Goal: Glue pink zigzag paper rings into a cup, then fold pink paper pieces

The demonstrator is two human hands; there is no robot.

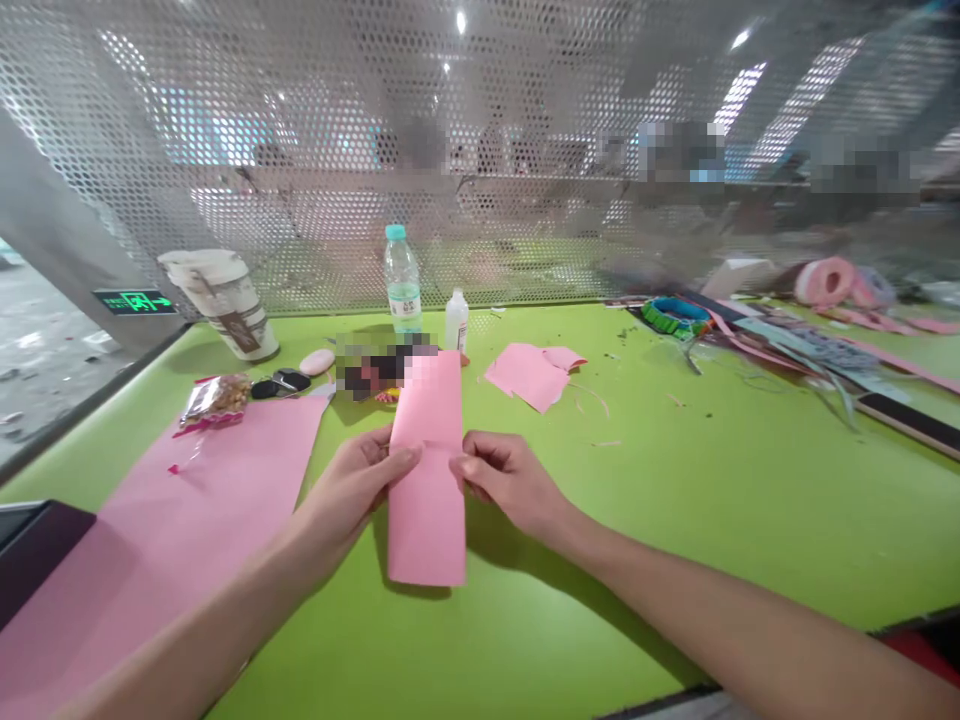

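Head view shows the left hand [349,490] and right hand [510,482] pinching a pink strip [426,530] by its long edges at 12 o'clock on the table [675,520], a two-sided grip that keeps it flat, with a pink sheet [202,480] at 9 o'clock.

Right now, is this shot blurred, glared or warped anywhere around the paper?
In the head view, the wide lens bows the perforated metal screen, ceiling lights glare through it, a pixelated patch hides what lies behind the pink paper strip, and the left hand and right hand cast soft shadows on the green table.
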